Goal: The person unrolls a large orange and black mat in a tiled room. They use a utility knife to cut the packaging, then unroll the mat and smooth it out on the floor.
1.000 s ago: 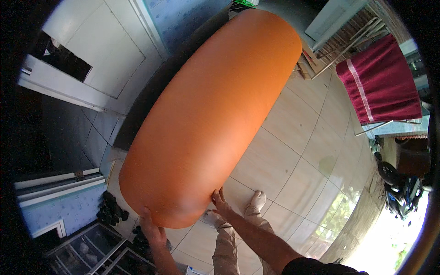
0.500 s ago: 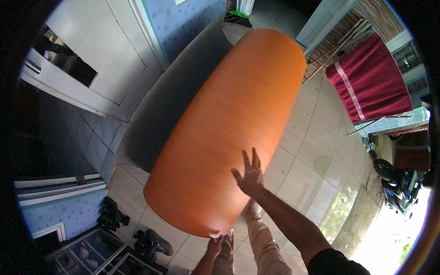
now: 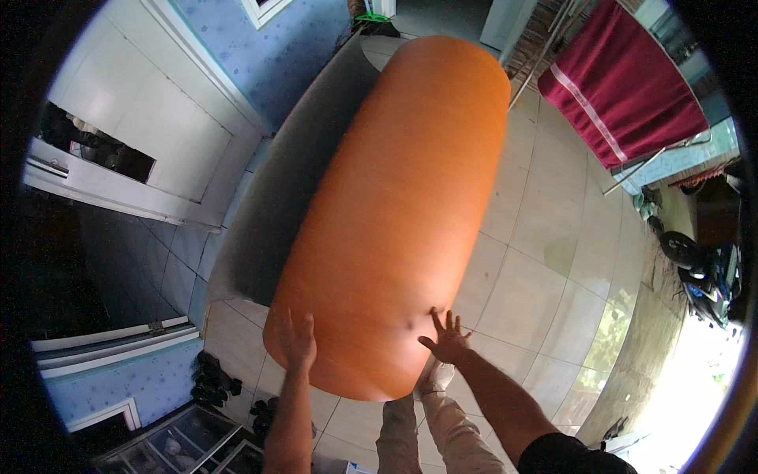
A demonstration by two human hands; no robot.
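A long orange sheet or cover (image 3: 395, 182) with a smooth, leather-like, rounded top stretches away from me. Along its left side shows a dark grey padded piece (image 3: 268, 213), partly hidden by the orange one. Over the near left corner of the orange cover is my left hand (image 3: 297, 341), its fingers apart. At the near right edge, my right hand (image 3: 448, 340) spreads its fingers by the surface, next to a small dark dent or shadow. Neither hand grips anything; how firmly they press cannot be made out.
White door panels (image 3: 134, 95) stand at the left. A maroon towel (image 3: 624, 87) hangs on a metal rack at the right. Dark shoes (image 3: 212, 379) and a glass-fronted cabinet (image 3: 178, 442) are at the near left. Tiled floor (image 3: 537, 237) runs along the right side.
My left hand has left the near end edge and come up over the near left corner with fingers apart. My right hand has moved down toward the right edge. The view has shifted.
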